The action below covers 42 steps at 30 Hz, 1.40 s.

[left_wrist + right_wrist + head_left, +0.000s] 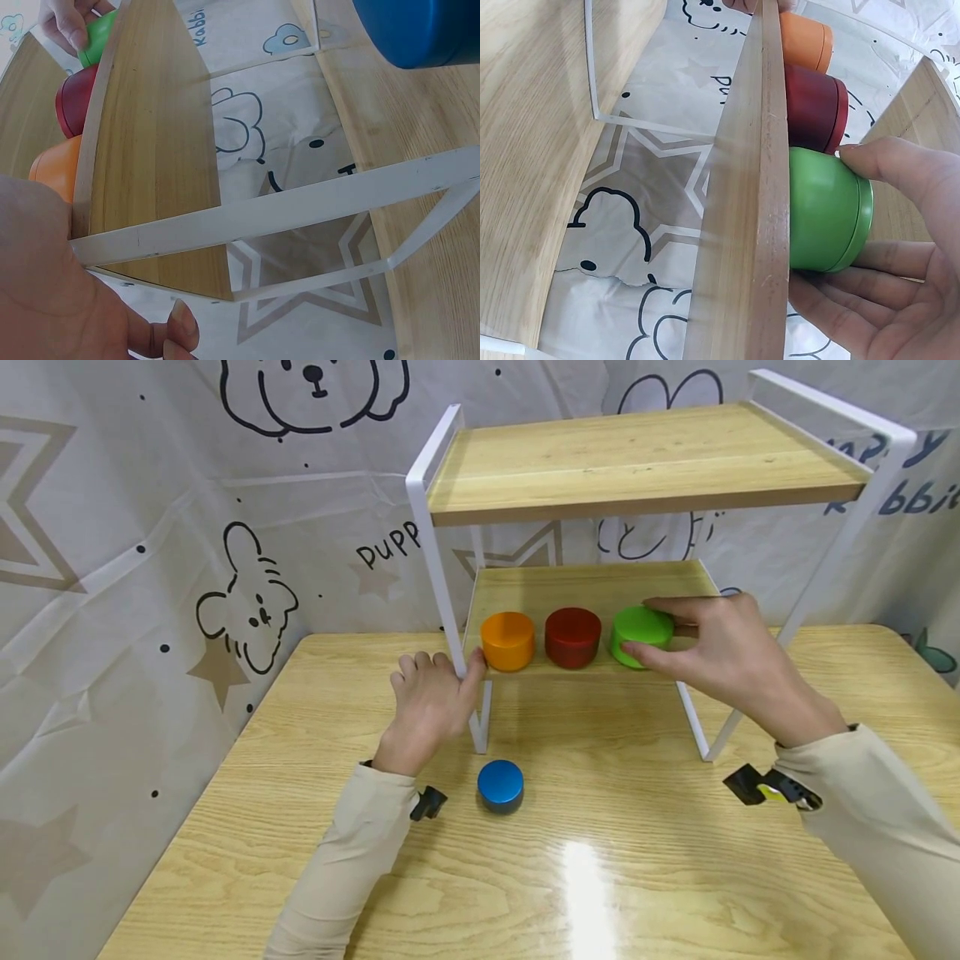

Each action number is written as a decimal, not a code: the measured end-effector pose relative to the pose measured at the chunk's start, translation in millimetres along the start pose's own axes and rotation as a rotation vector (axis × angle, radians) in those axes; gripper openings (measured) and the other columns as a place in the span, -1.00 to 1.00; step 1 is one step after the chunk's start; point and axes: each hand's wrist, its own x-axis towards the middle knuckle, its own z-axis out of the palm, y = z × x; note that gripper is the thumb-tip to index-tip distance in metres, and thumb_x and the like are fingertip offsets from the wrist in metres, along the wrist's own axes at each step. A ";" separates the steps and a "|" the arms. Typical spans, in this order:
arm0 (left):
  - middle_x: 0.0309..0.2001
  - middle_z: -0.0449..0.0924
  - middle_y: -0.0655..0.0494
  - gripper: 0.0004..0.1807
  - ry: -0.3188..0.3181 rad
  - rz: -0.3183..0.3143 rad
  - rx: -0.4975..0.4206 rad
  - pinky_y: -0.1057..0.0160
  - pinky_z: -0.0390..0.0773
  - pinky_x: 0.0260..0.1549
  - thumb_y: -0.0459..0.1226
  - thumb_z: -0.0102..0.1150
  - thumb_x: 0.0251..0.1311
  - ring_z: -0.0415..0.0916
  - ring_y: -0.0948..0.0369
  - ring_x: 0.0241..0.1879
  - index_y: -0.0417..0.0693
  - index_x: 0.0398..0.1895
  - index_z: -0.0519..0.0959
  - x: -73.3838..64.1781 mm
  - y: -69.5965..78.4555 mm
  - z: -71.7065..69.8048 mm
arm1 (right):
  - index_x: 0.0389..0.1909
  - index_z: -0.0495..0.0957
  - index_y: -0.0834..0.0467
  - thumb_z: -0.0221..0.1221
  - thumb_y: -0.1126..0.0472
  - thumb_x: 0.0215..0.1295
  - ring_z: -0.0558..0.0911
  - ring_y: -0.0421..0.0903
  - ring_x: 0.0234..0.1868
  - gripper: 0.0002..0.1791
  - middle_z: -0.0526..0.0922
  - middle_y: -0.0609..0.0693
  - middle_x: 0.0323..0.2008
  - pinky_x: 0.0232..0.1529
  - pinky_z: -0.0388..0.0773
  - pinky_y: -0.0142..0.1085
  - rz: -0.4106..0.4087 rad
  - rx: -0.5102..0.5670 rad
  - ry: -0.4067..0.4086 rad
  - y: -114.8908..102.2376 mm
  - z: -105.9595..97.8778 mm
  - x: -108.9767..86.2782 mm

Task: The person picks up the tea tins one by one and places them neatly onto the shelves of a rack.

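Observation:
My right hand (723,647) holds a green round tin (641,635) by its sides, thumb in front and fingers behind, at the right of the lower shelf board. In the right wrist view the green tin (829,210) sits against that board, close beside the dark red tin (815,109). An orange tin (507,642) stands at the left end of the row. My left hand (431,702) grips the rack's white left front post (441,581), with the thumb beside the orange tin. A blue tin (500,787) stands on the table before the rack.
The two-tier rack has a wooden top board (645,452) above the tins and white metal legs. It stands on a wooden table (660,860). Behind hangs a pale cloth (337,518) printed with cartoon animals and stars.

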 end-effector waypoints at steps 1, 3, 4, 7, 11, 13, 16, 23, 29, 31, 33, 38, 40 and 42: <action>-0.38 0.31 -0.15 -0.27 0.000 0.000 -0.001 0.04 0.12 -0.27 0.20 -0.57 0.39 0.15 -0.10 -0.27 -0.20 -0.49 0.40 -0.1 -0.1 0.0 | -0.01 0.63 0.29 0.38 -0.02 0.08 0.71 0.14 -0.24 -0.44 0.71 0.21 -0.19 -0.33 0.60 -0.17 -0.005 0.001 0.003 0.1 0.1 -0.5; -0.38 0.30 -0.15 -0.27 0.001 0.001 -0.008 0.03 0.12 -0.27 0.20 -0.56 0.39 0.15 -0.10 -0.27 -0.20 -0.49 0.40 -0.2 -0.3 0.2 | 0.03 0.60 0.32 0.39 -0.01 0.07 0.70 0.17 -0.21 -0.41 0.69 0.24 -0.15 -0.28 0.60 -0.06 -0.009 0.018 0.009 0.0 0.1 -1.6; -0.38 0.30 -0.15 -0.27 0.002 0.001 -0.012 0.03 0.12 -0.26 0.20 -0.56 0.39 0.15 -0.10 -0.27 -0.20 -0.49 0.40 -0.1 -0.4 0.3 | 0.04 0.59 0.33 0.40 -0.01 0.07 0.70 0.18 -0.21 -0.39 0.68 0.26 -0.13 -0.26 0.60 -0.02 -0.013 0.022 0.013 0.0 -0.1 -2.4; -0.39 0.30 -0.14 -0.27 0.004 0.001 -0.024 0.03 0.11 -0.26 0.21 -0.55 0.38 0.14 -0.09 -0.27 -0.20 -0.49 0.40 0.1 -0.8 0.9 | 0.07 0.56 0.34 0.41 0.00 0.06 0.69 0.21 -0.18 -0.36 0.66 0.29 -0.10 -0.20 0.56 0.05 -0.019 0.029 0.029 -0.5 -1.6 -5.0; -0.40 0.30 -0.13 -0.27 0.006 0.001 -0.028 0.04 0.11 -0.27 0.21 -0.55 0.38 0.14 -0.09 -0.28 -0.20 -0.49 0.40 0.6 -1.5 1.7 | 0.08 0.56 0.34 0.42 0.03 0.04 0.68 0.23 -0.17 -0.36 0.65 0.30 -0.09 -0.16 0.54 0.09 -0.032 0.023 0.052 -1.2 -3.7 -8.7; -0.40 0.30 -0.13 -0.27 0.005 0.001 -0.030 0.04 0.11 -0.27 0.21 -0.56 0.38 0.14 -0.09 -0.28 -0.20 -0.49 0.40 0.7 -1.5 1.7 | 0.08 0.56 0.34 0.43 0.05 0.04 0.67 0.24 -0.15 -0.37 0.65 0.30 -0.08 -0.14 0.53 0.10 -0.032 0.026 0.059 -1.5 -4.7 -11.0; -0.39 0.30 -0.13 -0.26 0.004 0.000 -0.030 0.04 0.11 -0.27 0.21 -0.56 0.38 0.14 -0.09 -0.28 -0.20 -0.49 0.40 0.7 -1.5 1.6 | 0.06 0.57 0.34 0.44 0.08 0.03 0.67 0.26 -0.15 -0.39 0.63 0.30 -0.05 -0.13 0.53 0.10 -0.029 0.033 0.078 -2.1 -5.8 -14.2; -0.39 0.31 -0.13 -0.26 0.003 -0.005 -0.027 0.03 0.13 -0.26 0.21 -0.56 0.38 0.15 -0.09 -0.28 -0.19 -0.49 0.41 0.4 -1.3 1.2 | 0.00 0.61 0.33 0.44 0.16 0.01 0.67 0.25 -0.14 -0.47 0.64 0.26 -0.05 -0.14 0.53 0.06 -0.071 0.040 0.148 -9.3 -7.7 -19.5; -0.38 0.31 -0.14 -0.25 0.005 0.004 -0.004 0.04 0.14 -0.28 0.21 -0.59 0.38 0.16 -0.09 -0.29 -0.21 -0.46 0.41 1.1 -0.8 0.5 | -0.05 0.63 0.34 0.49 0.29 -0.11 0.69 0.20 -0.19 -0.48 0.69 0.23 -0.15 -0.10 0.52 -0.47 -0.177 0.056 0.248 -20.6 -2.9 -24.9; -0.38 0.31 -0.14 -0.25 0.007 0.005 0.002 0.04 0.15 -0.28 0.21 -0.59 0.38 0.17 -0.09 -0.29 -0.22 -0.46 0.41 1.2 -0.7 0.7 | -0.04 0.63 0.34 0.49 0.31 -0.13 0.70 0.18 -0.20 -0.47 0.70 0.22 -0.17 -0.10 0.38 -0.68 -0.199 0.067 0.270 -23.4 -0.4 -26.0; -0.38 0.31 -0.15 -0.25 0.003 0.004 0.003 0.04 0.15 -0.28 0.20 -0.59 0.38 0.17 -0.10 -0.28 -0.22 -0.46 0.41 1.1 -0.8 1.2 | -0.03 0.63 0.33 0.49 0.31 -0.13 0.71 0.16 -0.21 -0.47 0.71 0.21 -0.18 -0.11 0.27 -0.76 -0.210 0.074 0.282 -26.1 1.3 -27.2; -0.38 0.31 -0.15 -0.25 -0.003 -0.001 0.001 0.04 0.15 -0.29 0.20 -0.59 0.38 0.17 -0.09 -0.29 -0.22 -0.46 0.42 0.9 -1.8 1.8 | -0.04 0.64 0.31 0.49 0.35 -0.16 0.72 0.11 -0.27 -0.46 0.72 0.17 -0.19 -0.11 0.32 -0.72 -0.262 0.103 0.314 -31.9 4.6 -31.2; -0.38 0.31 -0.14 -0.25 0.004 0.003 -0.001 0.04 0.15 -0.30 0.21 -0.58 0.38 0.18 -0.09 -0.30 -0.22 -0.46 0.42 1.6 -1.8 2.0 | -0.06 0.65 0.32 0.48 0.36 -0.18 0.72 0.10 -0.28 -0.47 0.72 0.16 -0.20 -0.09 0.35 -0.69 -0.292 0.120 0.329 -33.8 6.3 -33.4; -0.39 0.32 -0.14 -0.25 0.009 0.007 0.002 0.04 0.16 -0.30 0.20 -0.58 0.38 0.18 -0.09 -0.29 -0.22 -0.46 0.42 2.6 -1.4 2.0 | -0.07 0.65 0.32 0.47 0.37 -0.18 0.72 0.10 -0.26 -0.48 0.72 0.15 -0.19 -0.05 0.36 -0.66 -0.317 0.132 0.339 -35.6 8.0 -34.7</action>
